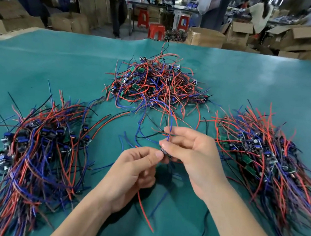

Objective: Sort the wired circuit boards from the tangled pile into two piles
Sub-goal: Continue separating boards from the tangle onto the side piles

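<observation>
Holding one small dark wired circuit board (164, 152) between them, both hands work just above the teal-covered desk (59, 61). The left hand (133, 172) pinches the board's near edge with thumb and forefinger, its other fingers curled under; the right hand (187, 151) grips the far side, and its upper fingers also nip the thin red and blue wires (170, 123) that rise from the board toward the tangled central pile of red, blue and black leads (155, 84). More of the board's wires hang below the hands — a red one trails down to the desk.

Two sorted heaps flank the hands: the left pile of boards with blue components and long leads (35, 141) and the right pile of similar wired boards (264, 158), both well apart from the centre tangle.

The step in hand looks to be freeing this board and deciding which side it belongs on. To do it well, I would keep the pinch on the board itself rather than on the leads, so no solder joint takes the strain. The upward wires appear to run back over the tangle; drawing them out slowly along their own length should stop neighbours from being dragged along. What marks the board's type is too small to read here, so turning it face-up before choosing a pile seems wise.
</observation>
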`<control>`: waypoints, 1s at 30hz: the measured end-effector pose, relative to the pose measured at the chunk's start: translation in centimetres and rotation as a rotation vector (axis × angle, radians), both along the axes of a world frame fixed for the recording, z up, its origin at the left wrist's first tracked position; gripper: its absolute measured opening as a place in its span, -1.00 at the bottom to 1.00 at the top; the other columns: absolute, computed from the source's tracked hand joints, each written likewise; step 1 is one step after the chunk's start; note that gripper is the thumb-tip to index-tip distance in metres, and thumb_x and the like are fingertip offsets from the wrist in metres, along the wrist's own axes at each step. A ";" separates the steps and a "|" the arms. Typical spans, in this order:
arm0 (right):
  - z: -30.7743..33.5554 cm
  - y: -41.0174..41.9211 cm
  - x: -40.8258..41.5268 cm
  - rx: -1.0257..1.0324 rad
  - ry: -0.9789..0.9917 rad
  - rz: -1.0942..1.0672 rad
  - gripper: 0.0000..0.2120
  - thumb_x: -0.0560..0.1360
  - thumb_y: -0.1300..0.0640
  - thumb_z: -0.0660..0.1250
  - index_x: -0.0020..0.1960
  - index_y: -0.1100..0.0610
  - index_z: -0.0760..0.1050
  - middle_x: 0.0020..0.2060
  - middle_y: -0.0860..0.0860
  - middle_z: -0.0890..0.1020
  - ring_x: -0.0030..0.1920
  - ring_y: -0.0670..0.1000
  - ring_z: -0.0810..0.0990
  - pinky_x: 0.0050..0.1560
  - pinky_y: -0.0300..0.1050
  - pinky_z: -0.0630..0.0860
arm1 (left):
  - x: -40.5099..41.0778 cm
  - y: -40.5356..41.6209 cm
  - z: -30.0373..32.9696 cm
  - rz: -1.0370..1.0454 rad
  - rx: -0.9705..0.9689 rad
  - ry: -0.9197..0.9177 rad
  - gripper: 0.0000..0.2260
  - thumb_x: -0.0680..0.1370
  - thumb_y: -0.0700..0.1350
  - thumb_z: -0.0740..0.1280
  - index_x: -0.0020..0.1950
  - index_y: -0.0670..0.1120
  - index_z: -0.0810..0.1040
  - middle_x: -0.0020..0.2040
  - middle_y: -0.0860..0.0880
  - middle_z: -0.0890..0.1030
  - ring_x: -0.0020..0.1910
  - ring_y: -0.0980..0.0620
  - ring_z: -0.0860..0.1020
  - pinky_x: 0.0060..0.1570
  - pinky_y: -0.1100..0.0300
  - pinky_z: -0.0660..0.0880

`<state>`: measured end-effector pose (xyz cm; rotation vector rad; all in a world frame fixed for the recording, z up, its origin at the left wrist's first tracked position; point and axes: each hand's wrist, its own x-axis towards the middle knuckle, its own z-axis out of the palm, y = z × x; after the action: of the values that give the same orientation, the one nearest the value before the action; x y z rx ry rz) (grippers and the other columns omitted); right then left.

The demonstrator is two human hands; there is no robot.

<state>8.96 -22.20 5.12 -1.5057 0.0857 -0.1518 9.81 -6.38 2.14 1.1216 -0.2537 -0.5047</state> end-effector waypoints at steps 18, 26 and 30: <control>-1.4 -6.3 2.8 0.007 -0.132 -0.830 -0.84 0.59 0.18 0.32 -0.16 0.08 0.59 -0.26 0.12 0.73 -0.45 -0.02 0.61 -0.49 -0.17 0.49 | 0.2 0.4 -0.2 -0.008 -0.007 -0.043 -0.78 0.56 -0.05 0.38 -0.05 -0.21 0.63 -0.43 -0.05 0.44 -0.56 0.11 0.22 -0.52 0.31 0.21; -1.3 1.0 0.1 -0.436 -0.103 0.095 -0.84 0.41 -0.03 0.52 -0.05 0.00 0.70 -0.19 -0.07 0.73 -0.24 -0.10 0.68 -0.12 -0.04 0.66 | 0.3 0.2 -0.4 0.069 -0.020 -0.059 -0.72 0.61 -0.12 0.26 0.25 -0.21 0.59 0.15 -0.24 0.67 -0.02 -0.04 0.66 -0.22 0.29 0.55; -1.3 0.3 0.0 -0.450 -0.132 -0.034 -0.88 0.42 0.08 0.59 -0.05 -0.03 0.73 -0.12 -0.13 0.74 -0.27 -0.15 0.66 -0.14 -0.17 0.60 | 0.1 0.0 -0.2 0.036 0.026 -0.074 -0.72 0.68 -0.17 0.15 0.26 -0.28 0.54 0.11 -0.25 0.67 -0.20 -0.02 0.68 -0.30 0.27 0.55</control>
<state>8.91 -21.92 3.80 -1.9381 -0.0314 -0.3131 9.94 -6.39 1.94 1.1694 -0.2918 -0.4358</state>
